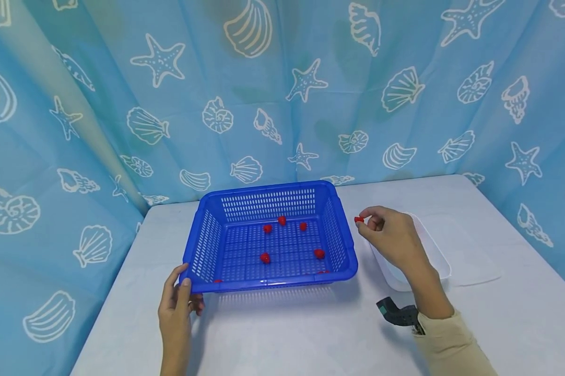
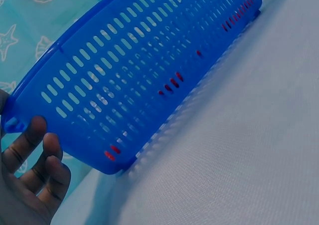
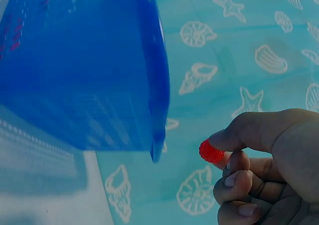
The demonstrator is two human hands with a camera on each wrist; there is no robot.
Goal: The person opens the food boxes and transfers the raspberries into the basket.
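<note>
A blue plastic basket with slotted walls stands on the table, several red raspberries scattered over its floor. My left hand grips the rim at the near left corner, thumb on top and fingers below. In the left wrist view the fingers curl beside the basket's outer wall. Off the basket's right side, my right hand pinches one raspberry between thumb and index finger. Its other fingers are curled in. A white tub lies under and behind this hand, which hides part of it.
A white cloth covers the table. A blue curtain with white shells and starfish hangs along the back and sides. A black wrist mount juts from the right wrist, low over the table. Right of the tub a faint clear outline shows on the cloth.
</note>
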